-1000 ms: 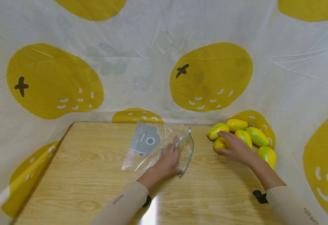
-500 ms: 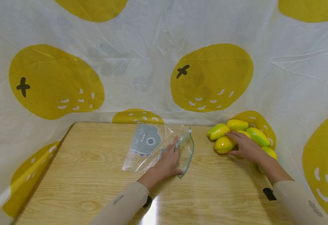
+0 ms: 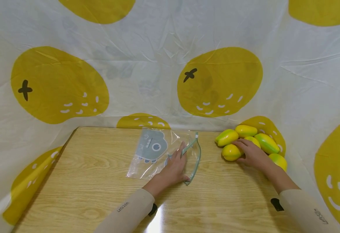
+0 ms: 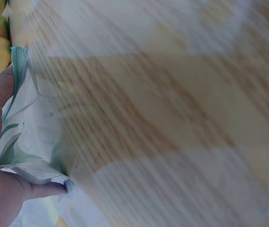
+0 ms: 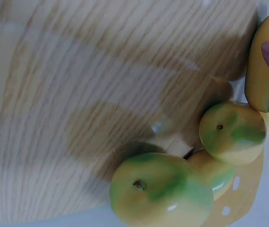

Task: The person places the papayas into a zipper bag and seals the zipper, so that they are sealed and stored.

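A clear zip bag [image 3: 152, 145] with a grey-blue cartoon monster and a green-edged mouth lies on the table. My left hand [image 3: 174, 166] rests on it at the mouth, fingers spread. In the left wrist view the green edge [image 4: 18, 78] lies by one digit, and the mouth gapes. To the right, my right hand [image 3: 254, 157] holds the front yellow mango [image 3: 230, 152]; in the right wrist view its thumb lies on that mango [image 5: 262, 61], with fingers at the other side. Several yellow-green mangoes [image 3: 266, 143] sit close around that hand, one partly behind it.
The wooden table [image 3: 94, 194] ends at the back against a white cloth [image 3: 146, 81] printed with big yellow fruit. This cloth also hangs at both sides. The mangoes cluster at the table's back right corner, by the cloth.
My right hand first moved slightly right off the front mango's near end, then its fingers came down around that mango's right part. The left hand and the bag have stayed put.
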A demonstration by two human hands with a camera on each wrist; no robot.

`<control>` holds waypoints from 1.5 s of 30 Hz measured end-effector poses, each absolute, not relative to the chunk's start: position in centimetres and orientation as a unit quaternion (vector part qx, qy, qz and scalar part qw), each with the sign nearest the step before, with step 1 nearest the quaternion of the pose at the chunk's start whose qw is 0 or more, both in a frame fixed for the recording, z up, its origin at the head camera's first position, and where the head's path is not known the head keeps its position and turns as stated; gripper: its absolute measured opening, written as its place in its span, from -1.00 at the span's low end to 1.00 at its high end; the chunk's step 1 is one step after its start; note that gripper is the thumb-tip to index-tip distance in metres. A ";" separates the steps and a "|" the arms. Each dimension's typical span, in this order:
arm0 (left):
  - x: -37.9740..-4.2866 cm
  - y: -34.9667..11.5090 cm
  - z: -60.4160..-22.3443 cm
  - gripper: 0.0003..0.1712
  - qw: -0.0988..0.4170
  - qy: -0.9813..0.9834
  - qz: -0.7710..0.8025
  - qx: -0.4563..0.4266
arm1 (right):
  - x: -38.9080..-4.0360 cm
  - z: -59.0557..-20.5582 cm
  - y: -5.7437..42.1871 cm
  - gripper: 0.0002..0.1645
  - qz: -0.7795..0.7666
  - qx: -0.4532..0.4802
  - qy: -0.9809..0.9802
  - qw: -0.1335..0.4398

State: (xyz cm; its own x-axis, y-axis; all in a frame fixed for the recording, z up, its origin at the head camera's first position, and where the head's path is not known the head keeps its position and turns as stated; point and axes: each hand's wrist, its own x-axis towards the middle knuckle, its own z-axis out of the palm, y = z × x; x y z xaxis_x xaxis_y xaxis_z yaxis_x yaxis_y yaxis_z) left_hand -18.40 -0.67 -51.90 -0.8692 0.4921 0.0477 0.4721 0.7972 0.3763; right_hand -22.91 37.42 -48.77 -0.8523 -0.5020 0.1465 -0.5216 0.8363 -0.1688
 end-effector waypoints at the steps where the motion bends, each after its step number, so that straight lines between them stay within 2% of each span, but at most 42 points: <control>1: -18.4 -0.7 -51.9 0.33 0.028 0.947 0.194 0.254 | -22.8 -48.7 37.3 -0.07 0.105 0.259 -0.959 0.036; 6: -18.4 -0.7 -51.9 0.33 0.033 0.948 0.190 0.252 | -22.2 -48.4 36.8 -0.07 0.130 0.221 -0.967 -0.019; 9: -18.4 -0.7 -51.9 0.33 0.030 0.949 0.183 0.254 | -22.0 -48.4 36.7 -0.07 0.139 0.208 -0.968 -0.028; 21: -18.4 -0.7 -51.9 0.37 0.032 0.948 0.194 0.252 | -20.9 -47.6 35.9 -0.08 0.181 0.209 -0.961 0.007; 32: -18.3 -0.7 -52.2 0.42 0.032 0.945 0.207 0.250 | -20.1 -47.3 33.6 -0.15 0.225 0.248 -0.941 0.048; 45: -18.4 -0.7 -52.0 0.40 0.023 0.953 0.174 0.246 | -20.8 -47.0 29.4 -0.10 0.245 0.227 -0.942 -0.040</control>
